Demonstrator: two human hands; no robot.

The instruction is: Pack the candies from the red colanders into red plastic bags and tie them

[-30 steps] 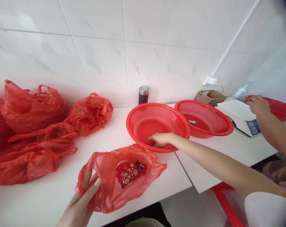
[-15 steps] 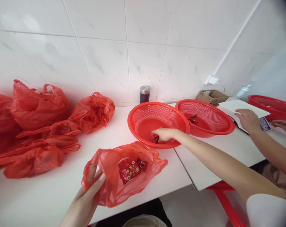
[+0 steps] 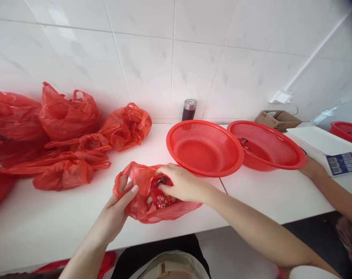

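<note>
My left hand (image 3: 118, 207) grips the rim of a small red plastic bag (image 3: 141, 199) lying on the white counter, holding its mouth apart. My right hand (image 3: 183, 186) is at the bag's mouth, fingers pinched on a small dark wrapped candy (image 3: 161, 181). Inside the bag a red printed packet (image 3: 164, 200) shows through. Just behind the hand stands a red mesh basket (image 3: 205, 147), and a second red mesh basket (image 3: 269, 145) to its right holds a few small wrapped pieces.
Several filled red plastic bags (image 3: 68, 147) lie heaped at the left. A dark flask (image 3: 188, 110) stands by the tiled wall. At the right are a cardboard box (image 3: 277, 119), a white scale (image 3: 324, 149), another red basket (image 3: 347, 131) and another person's hand (image 3: 312, 169).
My right hand left the near red basket and came to the bag's mouth with a small candy. The view shifted left. The other person's hand moved off the scale to the counter.
</note>
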